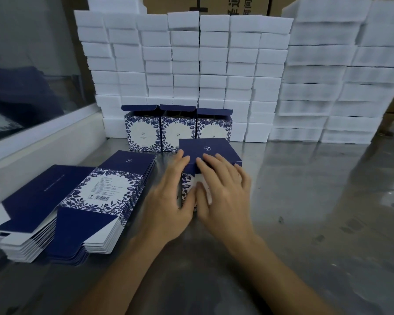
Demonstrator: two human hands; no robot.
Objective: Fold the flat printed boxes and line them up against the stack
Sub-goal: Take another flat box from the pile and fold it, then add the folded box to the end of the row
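Observation:
A folded blue-and-white printed box (208, 151) stands on the steel table in the middle, its dark blue top flap closed. My left hand (168, 201) lies against its left side with fingertips on the top edge. My right hand (223, 189) rests on the front and top, fingers spread, thumb on the front face. Three folded boxes (143, 133) (178, 130) (214, 126) stand in a row with lids up, against the white foam stack (191, 64). A pile of flat printed boxes (96, 201) lies at the left.
The steel table (316, 201) stretches bare to the right. Taller white foam stacks (339, 76) rise at the back right. A white ledge (43, 142) and window run along the left. Cardboard cartons (214, 3) stand behind the foam.

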